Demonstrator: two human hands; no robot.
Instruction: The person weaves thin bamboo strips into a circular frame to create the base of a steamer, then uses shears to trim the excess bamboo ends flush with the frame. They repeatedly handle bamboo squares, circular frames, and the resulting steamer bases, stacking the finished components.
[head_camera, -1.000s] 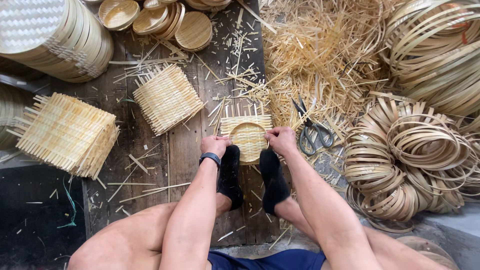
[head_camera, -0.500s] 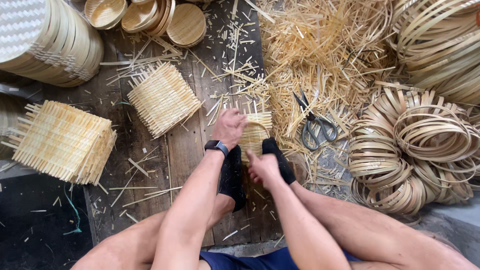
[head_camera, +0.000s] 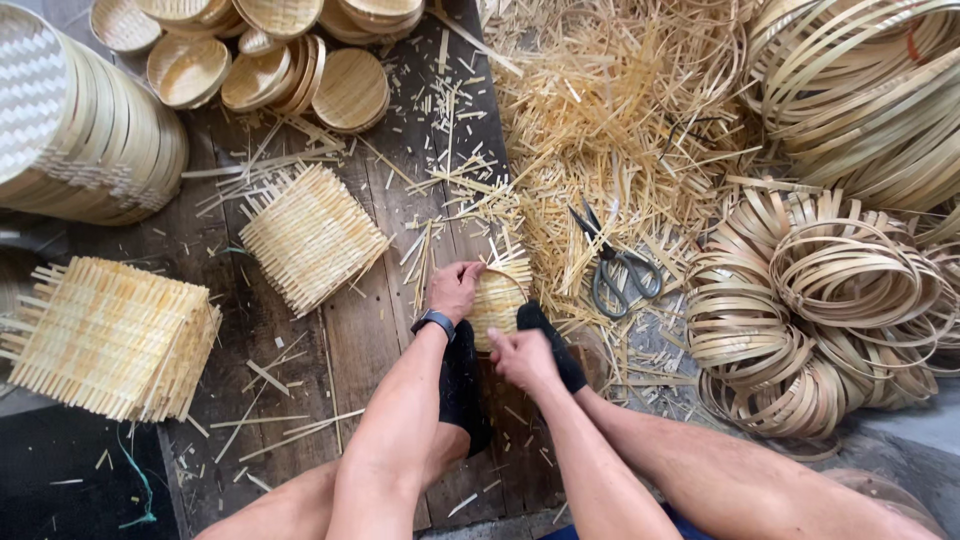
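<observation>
My left hand (head_camera: 455, 290), with a dark watch on its wrist, grips the upper left edge of a small woven bamboo piece (head_camera: 500, 300) set in a round hoop. The piece stands tilted on the plank floor between my two feet in black socks (head_camera: 462, 385). At the piece's lower edge my right hand (head_camera: 520, 357) has its fingers curled onto the rim. Loose strip ends stick out of the top of the piece. Its lower part is hidden behind my hands.
Grey scissors (head_camera: 620, 272) lie on bamboo offcuts (head_camera: 620, 110) to the right. Coiled bamboo hoops (head_camera: 810, 310) are heaped at far right. Square woven mats (head_camera: 310, 235) and a thicker stack of mats (head_camera: 110, 335) lie to the left. Behind them are round trays (head_camera: 90, 140) and small finished baskets (head_camera: 350, 90).
Both hands held the piece's sides flat before. The left hand has since gone over its top, the right has dropped to its lower edge, and the piece is tipped up.
</observation>
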